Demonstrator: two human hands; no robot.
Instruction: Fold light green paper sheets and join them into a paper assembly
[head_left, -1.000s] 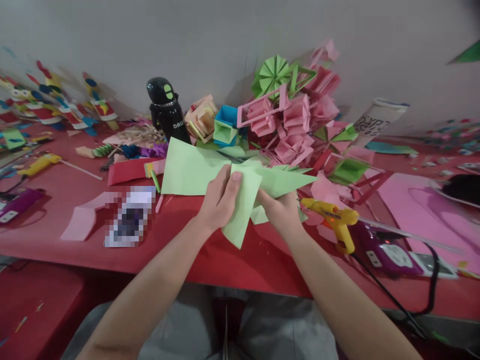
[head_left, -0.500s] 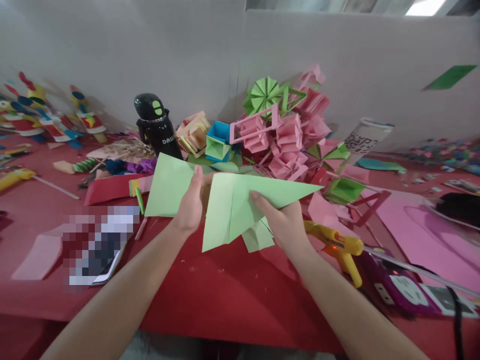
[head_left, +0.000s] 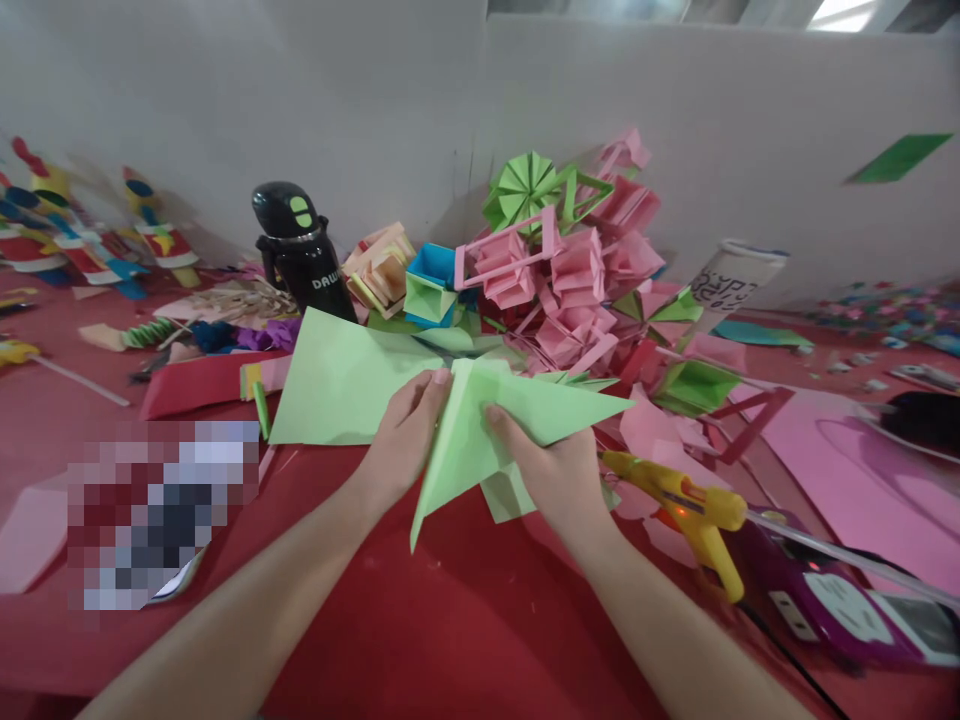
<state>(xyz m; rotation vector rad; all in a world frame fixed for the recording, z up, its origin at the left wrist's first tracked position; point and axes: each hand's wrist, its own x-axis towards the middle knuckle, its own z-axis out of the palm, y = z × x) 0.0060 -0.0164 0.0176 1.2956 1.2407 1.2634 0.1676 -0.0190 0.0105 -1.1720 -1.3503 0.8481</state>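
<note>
A folded sheet of light green paper is held up between my two hands above the table. My right hand grips its right part, thumb on top and fingers behind. At the paper's left edge, my left hand is closed on a creased flap, thumb near the upper end; its fingertips are partly hidden. One pointed corner sticks out to the right, another hangs down. Behind my left hand lies a flat light green sheet. A smaller green piece shows under the folded paper.
A yellow glue gun lies right of my right hand, beside a purple device. Pink and green paper lanterns are piled at the back. A black bottle stands back left. A blurred phone lies left on the red table.
My left hand has moved right and down onto the folded paper's left edge. The left flap, flat and wide before, is now bent up and looks narrower. The view has shifted slightly.
</note>
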